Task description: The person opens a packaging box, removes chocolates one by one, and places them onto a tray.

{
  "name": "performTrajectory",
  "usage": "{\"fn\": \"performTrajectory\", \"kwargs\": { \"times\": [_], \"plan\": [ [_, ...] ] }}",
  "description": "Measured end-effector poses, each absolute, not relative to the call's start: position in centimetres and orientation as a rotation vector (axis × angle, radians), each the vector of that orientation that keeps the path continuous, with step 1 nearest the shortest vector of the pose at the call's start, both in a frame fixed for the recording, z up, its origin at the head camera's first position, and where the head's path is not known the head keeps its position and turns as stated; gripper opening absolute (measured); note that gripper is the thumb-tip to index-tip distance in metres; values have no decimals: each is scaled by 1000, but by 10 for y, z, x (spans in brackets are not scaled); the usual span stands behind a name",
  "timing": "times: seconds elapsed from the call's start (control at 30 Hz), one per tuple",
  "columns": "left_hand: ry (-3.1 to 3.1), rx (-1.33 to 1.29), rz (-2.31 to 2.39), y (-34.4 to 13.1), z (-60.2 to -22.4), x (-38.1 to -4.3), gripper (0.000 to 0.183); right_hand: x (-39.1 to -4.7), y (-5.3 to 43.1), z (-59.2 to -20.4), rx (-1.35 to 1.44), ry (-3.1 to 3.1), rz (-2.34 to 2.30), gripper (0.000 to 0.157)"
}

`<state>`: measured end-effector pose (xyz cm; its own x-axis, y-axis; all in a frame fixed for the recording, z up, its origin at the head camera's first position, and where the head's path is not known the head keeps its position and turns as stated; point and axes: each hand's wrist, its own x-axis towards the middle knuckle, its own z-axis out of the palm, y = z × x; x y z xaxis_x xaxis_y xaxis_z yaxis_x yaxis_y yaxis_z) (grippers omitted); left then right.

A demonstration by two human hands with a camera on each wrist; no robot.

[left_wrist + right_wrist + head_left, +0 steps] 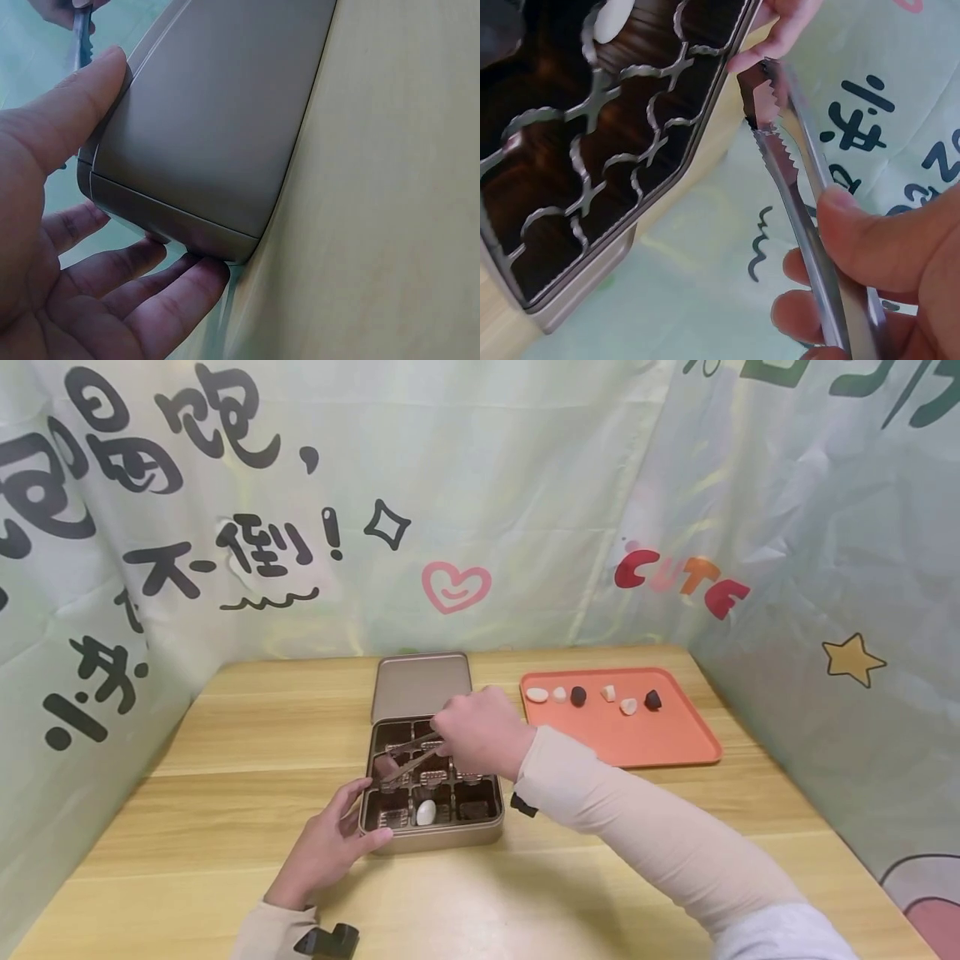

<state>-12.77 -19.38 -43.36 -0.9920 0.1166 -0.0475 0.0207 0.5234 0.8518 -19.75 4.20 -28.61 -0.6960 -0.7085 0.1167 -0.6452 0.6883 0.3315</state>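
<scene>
My right hand [480,731] holds metal tongs [810,247] with serrated tips. Between those tips is a brown block [756,96] that looks like a chocolate piece; in the head view it shows over the left middle compartment. Below lies a bronze-coloured tin [442,839] with a dark divided insert. A white oval piece [426,812] sits in its front middle compartment, and a dark piece [474,811] in the front right one. My left hand [330,839] grips the tin's front left corner, thumb [82,101] along the top rim and fingers against the side.
Behind the tin lies its open lid [420,683]. An orange tray [622,739] on the right carries several white and dark pieces in a loose row along its far side. Printed cloth [525,485] hangs round the wooden table [247,727] at the back and sides.
</scene>
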Motion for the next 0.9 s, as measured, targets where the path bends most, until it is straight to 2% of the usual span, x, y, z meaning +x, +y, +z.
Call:
{"fn": "performTrajectory", "kwargs": {
  "times": [0.2, 0.9],
  "plan": [
    [2642, 118, 1497, -194, -434, -128, 83, -203, 55, -286, 1038, -2630, -350, 30],
    [2683, 140, 1440, -195, -434, -129, 85, -220, 117, -291, 871, -2752, -158, 13]
  ]
}}
